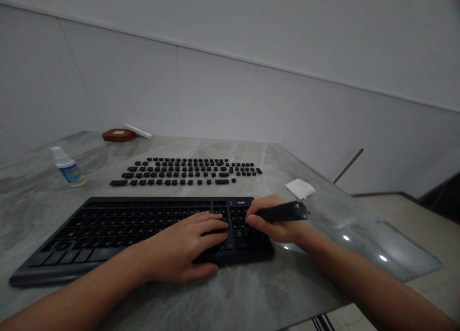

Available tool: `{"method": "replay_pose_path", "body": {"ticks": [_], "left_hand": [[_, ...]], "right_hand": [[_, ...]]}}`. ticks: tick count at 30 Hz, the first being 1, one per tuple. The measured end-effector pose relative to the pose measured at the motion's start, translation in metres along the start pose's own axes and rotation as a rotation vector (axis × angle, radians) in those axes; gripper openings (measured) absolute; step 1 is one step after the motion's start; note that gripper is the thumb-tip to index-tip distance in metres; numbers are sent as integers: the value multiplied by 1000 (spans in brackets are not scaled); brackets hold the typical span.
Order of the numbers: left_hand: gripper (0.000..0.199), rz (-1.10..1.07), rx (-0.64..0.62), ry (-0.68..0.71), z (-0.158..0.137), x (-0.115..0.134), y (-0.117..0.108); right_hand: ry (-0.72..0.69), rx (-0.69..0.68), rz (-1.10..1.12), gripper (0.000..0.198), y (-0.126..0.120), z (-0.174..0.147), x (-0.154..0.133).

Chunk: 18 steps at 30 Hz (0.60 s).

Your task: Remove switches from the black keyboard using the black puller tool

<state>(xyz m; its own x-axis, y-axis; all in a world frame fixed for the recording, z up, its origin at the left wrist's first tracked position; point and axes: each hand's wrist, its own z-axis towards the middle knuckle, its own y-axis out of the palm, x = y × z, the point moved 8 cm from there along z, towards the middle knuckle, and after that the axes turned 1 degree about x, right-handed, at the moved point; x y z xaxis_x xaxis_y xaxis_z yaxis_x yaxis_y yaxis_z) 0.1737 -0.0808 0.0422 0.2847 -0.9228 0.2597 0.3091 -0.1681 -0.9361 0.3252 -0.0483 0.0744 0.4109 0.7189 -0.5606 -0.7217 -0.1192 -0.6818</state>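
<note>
resting flat on the right part of the long black plastic keyboard, the left hand lies palm down with its fingers stretched out and close together, gripping nothing and only pressing the board against the grey marble-patterned table. the right hand is closed around a slim black stick-shaped tool, thumb and fingers wrapped on its near end, the far end pointing away to the right; its working tip is hidden by the fingers, so how it meets the keys cannot be told. the keyboard sits near the front edge of the table, slightly skewed. behind it, well apart, loose black keycaps lie in neat rows. a small white and blue plastic bottle stands to the left, a folded white cloth lies just beyond the right hand, and a flat reddish-brown dish with a white strip sits at the back. to do this well, i judge the left hand should hold the board steady while the tool works one spot at a time, at a low angle, with light force.
</note>
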Motion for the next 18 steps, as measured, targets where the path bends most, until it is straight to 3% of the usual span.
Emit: {"method": "replay_pose_path", "body": {"ticks": [8, 11, 18], "left_hand": [[51, -29, 41, 17, 0, 1, -3], [50, -22, 26, 10, 0, 2, -3], [51, -17, 31, 18, 0, 2, -3]], "right_hand": [[-194, -193, 109, 14, 14, 0, -26], [-223, -276, 39, 16, 21, -2, -26], [-400, -277, -303, 27, 21, -7, -23]]}}
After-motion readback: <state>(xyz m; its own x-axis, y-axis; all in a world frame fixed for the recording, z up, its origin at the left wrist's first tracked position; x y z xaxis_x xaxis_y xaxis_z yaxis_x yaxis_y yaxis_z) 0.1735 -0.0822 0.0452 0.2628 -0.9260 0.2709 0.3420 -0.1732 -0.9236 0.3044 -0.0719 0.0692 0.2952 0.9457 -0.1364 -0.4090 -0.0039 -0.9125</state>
